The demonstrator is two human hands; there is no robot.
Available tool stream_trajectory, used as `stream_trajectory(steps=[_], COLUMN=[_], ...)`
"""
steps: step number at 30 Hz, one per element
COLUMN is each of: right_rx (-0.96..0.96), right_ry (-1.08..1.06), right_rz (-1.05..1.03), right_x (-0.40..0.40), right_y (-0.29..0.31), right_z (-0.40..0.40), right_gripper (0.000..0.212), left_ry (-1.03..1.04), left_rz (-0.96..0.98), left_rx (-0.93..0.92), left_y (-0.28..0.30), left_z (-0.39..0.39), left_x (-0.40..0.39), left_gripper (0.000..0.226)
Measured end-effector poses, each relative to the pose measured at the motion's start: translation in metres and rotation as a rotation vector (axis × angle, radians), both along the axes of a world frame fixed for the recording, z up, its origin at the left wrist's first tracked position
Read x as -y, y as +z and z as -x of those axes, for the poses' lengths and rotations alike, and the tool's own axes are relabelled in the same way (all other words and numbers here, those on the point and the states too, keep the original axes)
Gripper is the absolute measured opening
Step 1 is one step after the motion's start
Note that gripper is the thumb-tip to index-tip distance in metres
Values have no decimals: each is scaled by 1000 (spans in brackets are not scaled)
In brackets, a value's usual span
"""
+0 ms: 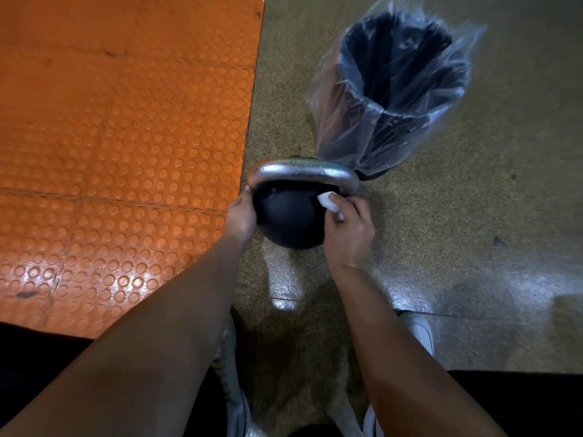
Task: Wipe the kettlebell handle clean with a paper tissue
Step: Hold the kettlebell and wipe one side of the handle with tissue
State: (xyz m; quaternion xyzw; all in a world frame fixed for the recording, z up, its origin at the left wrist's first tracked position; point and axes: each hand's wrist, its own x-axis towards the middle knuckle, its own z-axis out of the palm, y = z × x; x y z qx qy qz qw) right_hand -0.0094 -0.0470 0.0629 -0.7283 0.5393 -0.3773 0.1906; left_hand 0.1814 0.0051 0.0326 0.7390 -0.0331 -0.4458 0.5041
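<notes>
1. Kettlebell (288, 220) as landmark: it rests on the speckled floor (473, 216), black ball toward the person, steel handle (303, 173) arching over its far side.

2. Left hand (241, 216) sits against the kettlebell's left flank, beside the handle's left root. It appears to brace the weight, but whether its grip closes round anything I cannot tell, since the fingers are hidden against the ball.

3. Right hand (348, 230) is at the kettlebell's right side, its grip curled round a crumpled white paper tissue (329, 203), which presses at the handle's right root where steel meets ball.

4. Step in hand, as I judge it: wiping is under way at the right end of the handle (the top bar looks dotted with droplets or pitting, so it likely remains to be done).

5. Next move calls for sliding the tissue up from the right root and along the arch toward the left root, keeping pressure on the steel while the left hand stops the ball from rolling.

6. Beyond the kettlebell, just past the handle, stands a black bin (397, 86) lined with a clear plastic bag, a likely place for the used tissue. Left of the kettlebell lies an orange studded mat (126, 121).
</notes>
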Motion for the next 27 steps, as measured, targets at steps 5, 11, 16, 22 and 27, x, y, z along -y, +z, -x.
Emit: stream_trajectory(steps=[5, 11, 16, 22, 27], right_rx=[-3, -58, -210, -346, -380], right_ry=[-83, -37, 8, 32, 64], right_rz=[27, 58, 110, -18, 34], right_x=[1, 1, 16, 1, 14], right_y=[5, 0, 14, 14, 25], right_z=[1, -1, -8, 0, -13], right_gripper=[28, 27, 15, 35, 22], left_ry=[17, 30, 26, 7, -15], left_rz=[21, -6, 14, -15, -2], left_rx=[-11, 16, -5, -18, -21], left_y=[-3, -1, -1, -6, -1], left_z=[0, 0, 0, -2, -2], left_x=[0, 0, 0, -1, -1], left_gripper=[47, 50, 49, 54, 55])
